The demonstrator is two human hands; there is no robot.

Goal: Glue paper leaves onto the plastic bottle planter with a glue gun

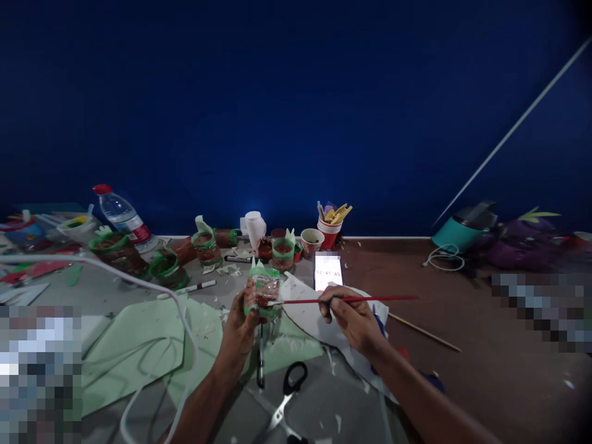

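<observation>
My left hand [241, 324] is closed round a small jar [264, 288] with green edges and a reddish-brown painted side. A thin red paintbrush [296, 301] lies level in the closed fingers of my right hand [345, 311], and its pale tip touches or nearly touches the jar's side. Beneath the jar are a dark pen [261, 364] and pale green sheets [296, 351]. Scissors with black handles [280, 413] lie closer to me. Behind my right hand stands a lit phone [328, 270] showing a timer.
Similar green and brown jars [206, 248] stand at the back, beside a white bottle [254, 228] and a red cup of tools [329, 233]. A water bottle [124, 216] leans at back left. A white cable [180, 314] crosses the left side; a wooden stick [425, 332] lies right.
</observation>
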